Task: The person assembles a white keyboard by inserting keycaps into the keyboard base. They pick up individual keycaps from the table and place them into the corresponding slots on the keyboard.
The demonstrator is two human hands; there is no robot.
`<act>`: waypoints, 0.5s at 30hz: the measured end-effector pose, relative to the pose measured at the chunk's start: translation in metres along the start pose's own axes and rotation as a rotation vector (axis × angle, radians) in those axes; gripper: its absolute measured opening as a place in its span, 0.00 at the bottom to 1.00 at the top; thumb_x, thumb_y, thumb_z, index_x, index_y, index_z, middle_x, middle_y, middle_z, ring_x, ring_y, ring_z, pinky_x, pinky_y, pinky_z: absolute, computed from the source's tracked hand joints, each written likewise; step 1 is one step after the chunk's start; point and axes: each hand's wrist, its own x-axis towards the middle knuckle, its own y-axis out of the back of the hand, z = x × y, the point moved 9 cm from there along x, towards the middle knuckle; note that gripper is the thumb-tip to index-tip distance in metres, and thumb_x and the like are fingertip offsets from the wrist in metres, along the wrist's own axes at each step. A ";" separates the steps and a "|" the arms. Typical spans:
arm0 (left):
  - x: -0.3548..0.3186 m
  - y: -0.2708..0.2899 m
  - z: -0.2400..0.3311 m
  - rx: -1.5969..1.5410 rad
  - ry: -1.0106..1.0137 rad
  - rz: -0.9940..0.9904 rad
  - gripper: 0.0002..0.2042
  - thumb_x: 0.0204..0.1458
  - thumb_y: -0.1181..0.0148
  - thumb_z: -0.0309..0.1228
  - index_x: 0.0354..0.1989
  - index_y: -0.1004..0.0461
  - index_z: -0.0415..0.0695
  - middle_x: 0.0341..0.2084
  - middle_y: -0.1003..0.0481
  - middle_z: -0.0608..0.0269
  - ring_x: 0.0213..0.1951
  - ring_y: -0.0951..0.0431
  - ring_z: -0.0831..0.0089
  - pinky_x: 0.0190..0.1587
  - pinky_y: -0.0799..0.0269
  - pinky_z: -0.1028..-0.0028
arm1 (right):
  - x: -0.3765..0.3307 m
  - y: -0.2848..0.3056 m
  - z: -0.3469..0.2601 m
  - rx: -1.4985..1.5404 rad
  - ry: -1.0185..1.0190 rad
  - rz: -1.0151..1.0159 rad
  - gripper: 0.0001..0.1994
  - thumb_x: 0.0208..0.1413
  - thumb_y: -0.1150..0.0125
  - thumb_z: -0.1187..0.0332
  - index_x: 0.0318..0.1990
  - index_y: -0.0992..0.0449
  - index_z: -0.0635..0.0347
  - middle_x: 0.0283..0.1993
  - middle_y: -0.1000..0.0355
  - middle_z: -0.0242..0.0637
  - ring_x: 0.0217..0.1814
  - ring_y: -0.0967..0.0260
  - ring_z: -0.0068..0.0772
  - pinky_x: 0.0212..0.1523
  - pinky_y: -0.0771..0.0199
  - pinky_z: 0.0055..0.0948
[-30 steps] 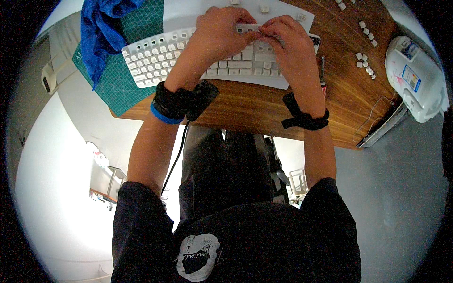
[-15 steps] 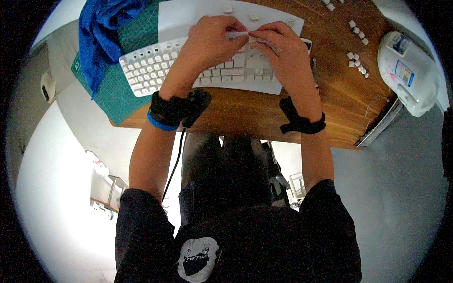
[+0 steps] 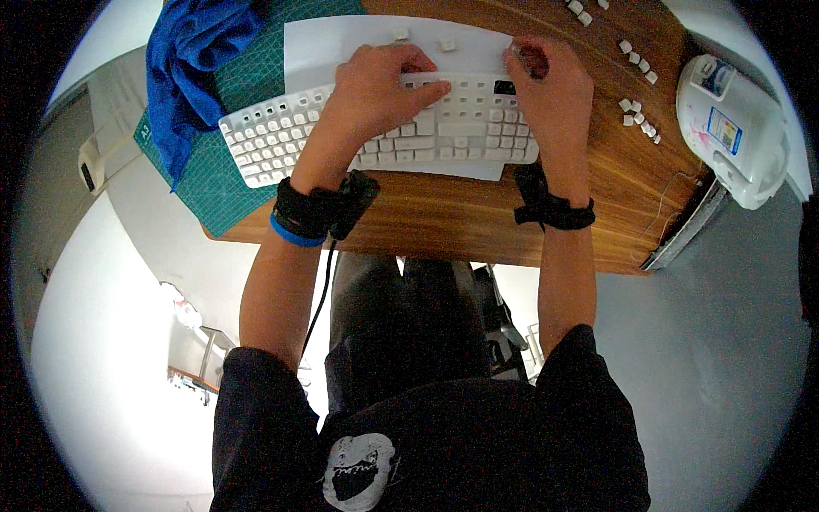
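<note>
A white keyboard (image 3: 397,145) lies across a white sheet of paper (image 3: 341,43) and a green cutting mat (image 3: 200,183). Several key positions in its upper middle and right part have no keycaps on them. My left hand (image 3: 371,90) rests over the keyboard's upper middle, thumb and forefinger apart with nothing visible between them. Beyond the keyboard's top right corner is my right hand (image 3: 559,90), its fingers curled together; what they hold, if anything, is hidden. Two loose keycaps, one (image 3: 401,34) and another (image 3: 447,46), sit on the paper beyond the keyboard.
More loose keycaps (image 3: 633,58) lie in small groups on the wooden table (image 3: 444,205) at the right. A white plastic jug (image 3: 734,132) stands at the table's right edge. A blue cloth (image 3: 183,81) is bunched on the mat at the far left.
My hands were together over the keyboard's upper middle, fingers meeting at a small pale thing. Now they are apart: the right has moved right, and the left's thumb and forefinger have spread.
</note>
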 end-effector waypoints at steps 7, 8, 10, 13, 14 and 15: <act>0.001 0.001 0.001 -0.003 -0.010 -0.012 0.23 0.54 0.25 0.48 0.46 0.15 0.39 0.41 0.15 0.48 0.46 0.13 0.53 0.52 0.19 0.60 | -0.018 -0.006 -0.008 0.678 -0.161 -0.084 0.14 0.58 0.27 0.74 0.52 0.19 0.59 0.43 0.19 0.35 0.44 0.19 0.27 0.47 0.18 0.29; 0.001 0.001 0.001 -0.005 -0.027 -0.016 0.23 0.54 0.24 0.48 0.46 0.15 0.40 0.41 0.15 0.48 0.47 0.14 0.53 0.52 0.20 0.60 | -0.022 -0.008 -0.008 0.744 -0.209 -0.119 0.15 0.59 0.27 0.74 0.52 0.19 0.60 0.44 0.19 0.34 0.45 0.20 0.25 0.47 0.18 0.28; 0.001 0.004 0.004 -0.007 -0.063 -0.025 0.22 0.53 0.24 0.48 0.45 0.15 0.40 0.42 0.15 0.48 0.48 0.14 0.53 0.54 0.20 0.60 | -0.029 -0.013 -0.012 0.872 -0.308 -0.186 0.15 0.60 0.27 0.74 0.53 0.20 0.60 0.45 0.20 0.32 0.45 0.22 0.22 0.47 0.19 0.26; 0.000 0.004 0.006 -0.003 0.014 -0.052 0.22 0.52 0.24 0.47 0.45 0.15 0.40 0.42 0.15 0.48 0.49 0.14 0.52 0.55 0.20 0.59 | -0.033 -0.016 -0.013 0.921 -0.248 -0.200 0.16 0.60 0.26 0.75 0.55 0.21 0.61 0.46 0.20 0.33 0.46 0.24 0.22 0.47 0.20 0.24; 0.000 0.003 0.005 -0.003 0.000 -0.044 0.22 0.52 0.24 0.47 0.45 0.15 0.41 0.42 0.15 0.48 0.49 0.14 0.52 0.55 0.20 0.59 | -0.034 -0.017 -0.013 0.915 -0.246 -0.203 0.16 0.61 0.26 0.74 0.55 0.21 0.61 0.47 0.20 0.33 0.46 0.24 0.22 0.48 0.20 0.24; 0.001 0.003 0.005 -0.003 -0.014 -0.035 0.22 0.52 0.23 0.47 0.45 0.15 0.41 0.42 0.15 0.48 0.49 0.14 0.51 0.54 0.20 0.59 | -0.034 -0.016 -0.016 0.909 -0.243 -0.208 0.16 0.61 0.26 0.74 0.55 0.21 0.62 0.47 0.20 0.33 0.46 0.24 0.21 0.48 0.20 0.23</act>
